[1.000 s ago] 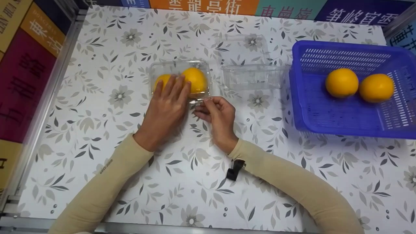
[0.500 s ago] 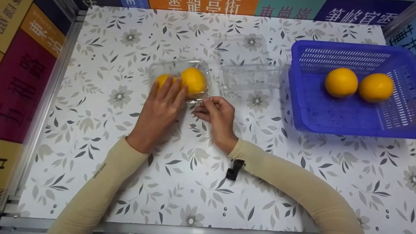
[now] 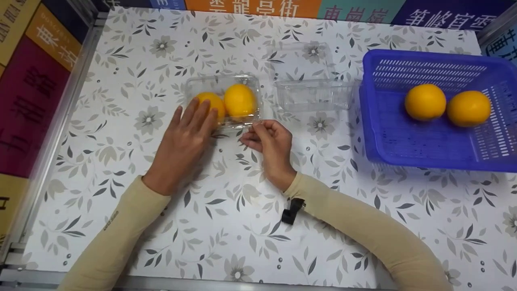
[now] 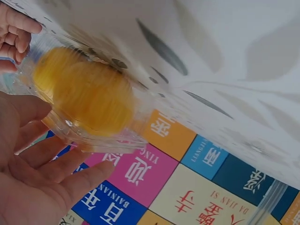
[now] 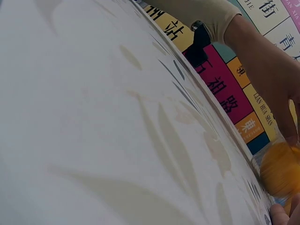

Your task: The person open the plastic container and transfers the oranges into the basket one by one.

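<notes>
A clear plastic box [image 3: 194, 83] with its lid down holds two oranges [image 3: 240, 100] on the flowered table [image 3: 323, 194]. My left hand [image 3: 194, 115] lies flat with straight fingers, its tips at the box's near left edge over the left orange [image 3: 214, 102]. My right hand [image 3: 256, 128] pinches the box's near right corner with curled fingers. The left wrist view shows my open left hand [image 4: 33, 178] just beside the box [image 4: 101, 140] and the oranges [image 4: 89, 98] inside. One orange [image 5: 281, 173] shows blurred in the right wrist view.
An empty clear box [image 3: 313, 95] with its lid [image 3: 303, 60] laid open stands right of the filled one. Further right a blue basket [image 3: 387, 133] holds two oranges [image 3: 425, 102]. Coloured sign panels and a metal rail [image 3: 60, 117] border the table.
My left hand has slid off the top of the box, back toward me and to the left, uncovering the left orange. The right hand has kept its pinch on the corner.
</notes>
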Demonstrator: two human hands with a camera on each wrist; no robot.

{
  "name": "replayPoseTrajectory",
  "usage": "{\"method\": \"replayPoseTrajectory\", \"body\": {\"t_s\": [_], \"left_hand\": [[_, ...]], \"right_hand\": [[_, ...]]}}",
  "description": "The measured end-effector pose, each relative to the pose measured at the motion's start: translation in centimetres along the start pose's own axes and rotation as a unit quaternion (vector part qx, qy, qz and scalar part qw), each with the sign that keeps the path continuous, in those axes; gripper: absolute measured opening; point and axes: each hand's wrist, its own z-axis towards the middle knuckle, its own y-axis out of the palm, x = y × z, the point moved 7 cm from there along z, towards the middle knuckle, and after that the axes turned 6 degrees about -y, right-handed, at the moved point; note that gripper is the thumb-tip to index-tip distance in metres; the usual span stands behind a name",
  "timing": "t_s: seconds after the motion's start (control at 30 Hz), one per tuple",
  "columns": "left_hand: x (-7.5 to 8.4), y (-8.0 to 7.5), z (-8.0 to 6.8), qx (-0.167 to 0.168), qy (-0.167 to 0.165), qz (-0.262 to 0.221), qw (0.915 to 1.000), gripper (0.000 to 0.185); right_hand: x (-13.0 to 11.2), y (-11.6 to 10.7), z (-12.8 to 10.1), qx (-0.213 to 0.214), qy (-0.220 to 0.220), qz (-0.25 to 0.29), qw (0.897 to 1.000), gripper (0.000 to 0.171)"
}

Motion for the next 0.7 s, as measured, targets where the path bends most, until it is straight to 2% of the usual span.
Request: {"method": "replayPoseTrajectory", "body": {"t_s": [0.23,0.43,0.7], "left_hand": [[-0.6,-0.1,-0.6,-0.009,-0.005,-0.013,0.9999,0.042],[-1.2,-0.3,-0.9,0.000,-0.009,-0.003,1.0000,0.036],[-2.1,-0.5,-1.5,0.008,-0.038,-0.045,0.9982,0.042]], "right_hand": [[0.0,0.0,-0.1,-0.001,-0.002,0.003,1.000,0.007],[0.0,0.0,0.0,-0.004,-0.004,0.004,1.000,0.007],[0.0,-0.1,0.0,0.003,0.002,0.005,1.000,0.007]]}}
